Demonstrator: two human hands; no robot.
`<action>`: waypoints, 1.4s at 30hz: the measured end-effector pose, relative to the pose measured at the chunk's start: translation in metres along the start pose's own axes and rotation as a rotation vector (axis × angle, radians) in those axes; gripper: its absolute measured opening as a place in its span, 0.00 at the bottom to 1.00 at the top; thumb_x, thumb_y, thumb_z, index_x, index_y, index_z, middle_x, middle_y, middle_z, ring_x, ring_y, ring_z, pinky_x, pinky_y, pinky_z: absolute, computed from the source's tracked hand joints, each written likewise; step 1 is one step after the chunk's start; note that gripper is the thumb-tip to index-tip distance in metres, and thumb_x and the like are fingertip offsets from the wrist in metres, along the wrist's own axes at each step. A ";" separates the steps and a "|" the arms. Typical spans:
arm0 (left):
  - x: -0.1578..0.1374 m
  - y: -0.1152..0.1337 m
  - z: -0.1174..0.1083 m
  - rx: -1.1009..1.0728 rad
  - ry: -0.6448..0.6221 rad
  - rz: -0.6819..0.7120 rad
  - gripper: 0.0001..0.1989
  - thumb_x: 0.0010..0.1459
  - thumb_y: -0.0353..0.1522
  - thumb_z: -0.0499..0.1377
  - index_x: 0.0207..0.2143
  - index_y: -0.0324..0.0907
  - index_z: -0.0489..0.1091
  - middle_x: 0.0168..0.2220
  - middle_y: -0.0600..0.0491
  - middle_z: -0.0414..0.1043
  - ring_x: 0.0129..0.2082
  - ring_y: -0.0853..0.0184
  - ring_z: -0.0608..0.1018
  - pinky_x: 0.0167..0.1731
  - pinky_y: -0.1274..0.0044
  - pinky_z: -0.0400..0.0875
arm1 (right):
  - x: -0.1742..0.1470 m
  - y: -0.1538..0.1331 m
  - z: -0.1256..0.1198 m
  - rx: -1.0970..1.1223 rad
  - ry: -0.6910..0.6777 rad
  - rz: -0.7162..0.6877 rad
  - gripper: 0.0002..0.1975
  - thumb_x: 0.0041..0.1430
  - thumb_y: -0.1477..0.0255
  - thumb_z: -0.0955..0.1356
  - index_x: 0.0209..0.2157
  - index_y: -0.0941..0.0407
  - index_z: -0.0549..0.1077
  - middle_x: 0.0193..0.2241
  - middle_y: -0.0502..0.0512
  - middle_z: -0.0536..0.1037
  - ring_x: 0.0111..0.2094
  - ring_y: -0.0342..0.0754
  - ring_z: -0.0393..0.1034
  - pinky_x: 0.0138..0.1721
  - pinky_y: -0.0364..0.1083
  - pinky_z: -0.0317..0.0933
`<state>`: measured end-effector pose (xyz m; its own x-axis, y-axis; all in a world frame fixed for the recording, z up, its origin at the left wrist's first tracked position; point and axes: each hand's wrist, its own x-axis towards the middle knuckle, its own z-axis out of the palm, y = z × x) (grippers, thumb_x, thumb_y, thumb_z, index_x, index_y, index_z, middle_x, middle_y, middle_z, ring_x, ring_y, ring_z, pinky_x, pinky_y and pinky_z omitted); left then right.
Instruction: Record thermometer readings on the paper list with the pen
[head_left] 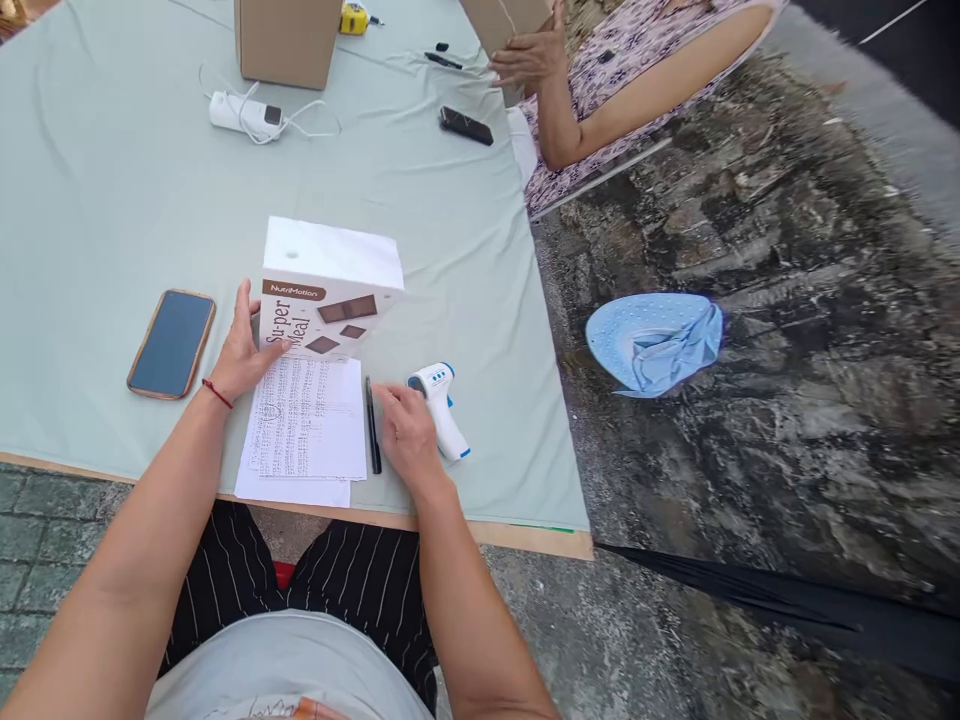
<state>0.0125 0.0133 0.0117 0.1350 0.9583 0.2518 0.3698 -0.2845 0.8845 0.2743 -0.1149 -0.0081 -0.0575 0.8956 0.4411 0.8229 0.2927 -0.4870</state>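
A white and brown "NutriMotion Super Meal" box (330, 310) stands on the cloth-covered table in front of me. My left hand (246, 348) grips its left side, thumb on the printed front and fingers along the edge. Printed sheets of paper (319, 430) lie just below the box, the top one full of small text. My right hand (407, 430) rests on the table with curled fingers, between a black pen (373, 425) and a white and blue infrared thermometer (442, 410). Nothing shows in its fingers.
A smartphone (171, 343) lies at left. Farther back are a white power strip (246, 116) with cable, a cardboard box (287, 40), a yellow tape measure (355, 18) and a black device (466, 126). Another person's hand (534, 58) holds a carton. A blue hat (652, 340) lies on the ground.
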 end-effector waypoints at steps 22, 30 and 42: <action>-0.006 0.018 -0.008 0.161 0.158 -0.001 0.32 0.62 0.56 0.48 0.55 0.41 0.66 0.48 0.44 0.75 0.51 0.56 0.75 0.51 0.64 0.69 | 0.048 -0.106 0.022 1.063 0.003 0.583 0.19 0.55 0.52 0.67 0.29 0.55 0.72 0.22 0.48 0.69 0.24 0.44 0.61 0.27 0.43 0.60; -0.005 0.022 -0.008 0.194 0.122 0.038 0.29 0.64 0.54 0.46 0.52 0.42 0.68 0.46 0.45 0.75 0.49 0.56 0.75 0.50 0.65 0.68 | 0.047 -0.106 0.042 1.063 0.045 0.640 0.21 0.56 0.52 0.68 0.39 0.57 0.74 0.31 0.51 0.76 0.34 0.48 0.69 0.39 0.46 0.65; -0.006 0.020 -0.011 0.187 0.111 0.027 0.27 0.63 0.52 0.51 0.52 0.42 0.68 0.45 0.47 0.75 0.44 0.58 0.75 0.45 0.67 0.68 | 0.050 -0.108 0.039 1.138 0.016 0.675 0.22 0.54 0.52 0.69 0.40 0.57 0.74 0.32 0.51 0.76 0.35 0.48 0.68 0.40 0.46 0.63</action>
<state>0.0092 0.0019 0.0321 0.0493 0.9443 0.3254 0.5325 -0.3005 0.7913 0.1606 -0.0886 0.0372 0.1868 0.9736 -0.1315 -0.2444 -0.0836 -0.9661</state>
